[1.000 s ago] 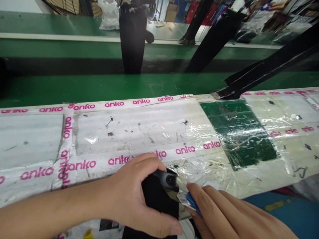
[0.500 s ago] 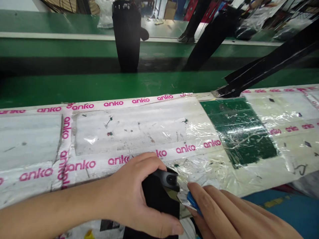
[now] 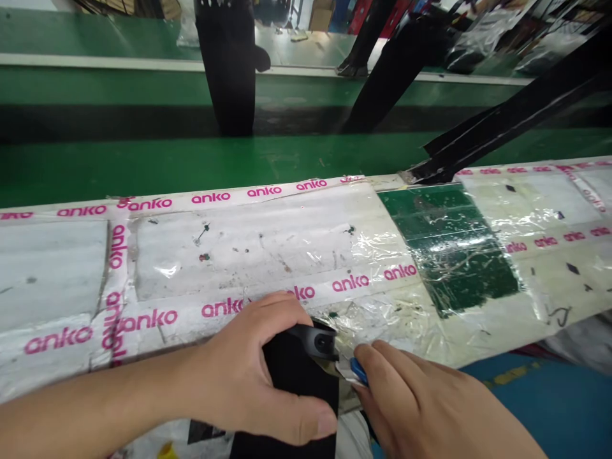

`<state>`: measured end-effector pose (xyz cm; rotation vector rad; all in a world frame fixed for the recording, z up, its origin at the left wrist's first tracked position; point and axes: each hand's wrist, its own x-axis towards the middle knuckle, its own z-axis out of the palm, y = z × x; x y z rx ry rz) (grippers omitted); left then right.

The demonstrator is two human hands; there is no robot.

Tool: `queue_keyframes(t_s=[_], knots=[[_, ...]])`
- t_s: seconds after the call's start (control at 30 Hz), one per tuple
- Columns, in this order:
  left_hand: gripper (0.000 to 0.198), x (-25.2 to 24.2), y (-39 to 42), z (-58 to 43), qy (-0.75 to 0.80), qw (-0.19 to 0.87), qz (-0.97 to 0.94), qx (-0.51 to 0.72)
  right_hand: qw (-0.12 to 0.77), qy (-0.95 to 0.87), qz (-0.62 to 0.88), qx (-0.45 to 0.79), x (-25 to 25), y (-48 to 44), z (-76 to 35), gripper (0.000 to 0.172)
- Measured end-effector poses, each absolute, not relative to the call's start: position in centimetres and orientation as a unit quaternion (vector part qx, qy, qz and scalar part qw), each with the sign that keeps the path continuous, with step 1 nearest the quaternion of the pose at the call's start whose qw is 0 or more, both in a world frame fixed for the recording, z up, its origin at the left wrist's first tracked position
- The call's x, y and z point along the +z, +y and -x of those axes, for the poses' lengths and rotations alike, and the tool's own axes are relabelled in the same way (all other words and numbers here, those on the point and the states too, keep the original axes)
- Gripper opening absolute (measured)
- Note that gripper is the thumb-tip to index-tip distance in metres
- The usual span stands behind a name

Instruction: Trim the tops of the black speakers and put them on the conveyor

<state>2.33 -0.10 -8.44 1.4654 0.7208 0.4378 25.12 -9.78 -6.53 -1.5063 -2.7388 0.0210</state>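
Held in my left hand (image 3: pixel 248 376) is a black plastic part (image 3: pixel 299 376) with a rounded, hollow end that has a small hole. My thumb lies across its near side, and the fingers curl over the far side. In my right hand (image 3: pixel 425 401) is a blue-handled utility knife (image 3: pixel 358 370), mostly hidden by the fingers. Its metal blade (image 3: pixel 344 368) is at the edge of the part's rounded end; whether it touches is hard to tell. Beneath both hands lies the bench top (image 3: pixel 248 255), covered in white sheet and film.
Pink-lettered tape (image 3: pixel 165 317) runs along the bench, with a green patch (image 3: pixel 459 248) to the right. Beyond it is a green surface (image 3: pixel 143 166). A black tapered piece (image 3: pixel 227 70) stands there, and a long black piece (image 3: pixel 507 121) slants onto the bench edge.
The whole view has shifted slightly, so the bench and the black pieces sit further left. My right hand has turned a little, with the knife still by the part's end. My left hand keeps its hold.
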Motion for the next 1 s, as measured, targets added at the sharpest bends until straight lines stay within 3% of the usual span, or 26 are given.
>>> queue_keyframes(t_s=[0.13,0.37,0.47,0.57,0.67,0.77,0.87,1.0], knots=[[0.035,-8.4,-0.2,-2.7,0.314,0.646,-0.671,0.185,0.058,-0.859,0.506,0.052,-7.0,-9.2,-24.7,0.020],[0.035,-8.3,-0.5,-2.5,0.316,0.608,-0.706,0.179,0.127,-0.831,0.522,0.140,-7.0,-8.7,-26.0,0.021],[0.037,-8.3,-0.5,-2.5,0.308,0.600,-0.715,0.185,0.199,-0.781,0.569,0.165,-5.7,-10.1,-25.8,0.019],[0.040,-8.3,-0.8,-2.5,0.313,0.588,-0.722,0.186,0.303,-0.653,0.620,0.314,-5.4,-12.1,-23.7,0.008],[0.041,-8.6,-1.1,-2.1,0.311,0.595,-0.719,0.180,0.366,-0.523,0.617,0.460,-7.1,-13.8,-21.1,0.038],[0.074,-8.8,-1.3,-1.2,0.284,0.613,-0.714,0.184,0.414,-0.410,0.633,0.510,-9.4,-15.3,-20.4,0.056],[0.106,-9.0,-1.4,-0.6,0.318,0.601,-0.713,0.173,0.433,-0.342,0.656,0.516,-10.6,-16.5,-21.9,0.052],[0.107,-9.5,-1.2,-1.0,0.390,0.626,-0.666,0.115,0.429,-0.334,0.668,0.508,-10.5,-17.7,-24.3,0.043]])
